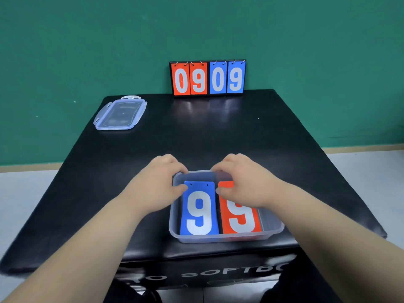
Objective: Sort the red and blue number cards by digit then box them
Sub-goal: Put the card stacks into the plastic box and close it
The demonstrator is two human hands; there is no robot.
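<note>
A clear plastic box (225,237) sits at the near edge of the black table. Inside it lie two stacks side by side: a blue card showing a white 9 (199,212) on the left and a red card showing a white 9 (240,217) on the right. My left hand (159,184) curls over the box's far left corner, its thumb on the blue card's top edge and its fingers over the rim. My right hand (242,182) covers the top of the red card, fingers curled at the far rim, thumb touching the card's upper left corner.
A scoreboard stand (207,78) at the table's far edge shows red 0, red 9, blue 0, blue 9. The box's clear lid (120,113) lies at the far left corner. The black table (196,136) has a glossy top.
</note>
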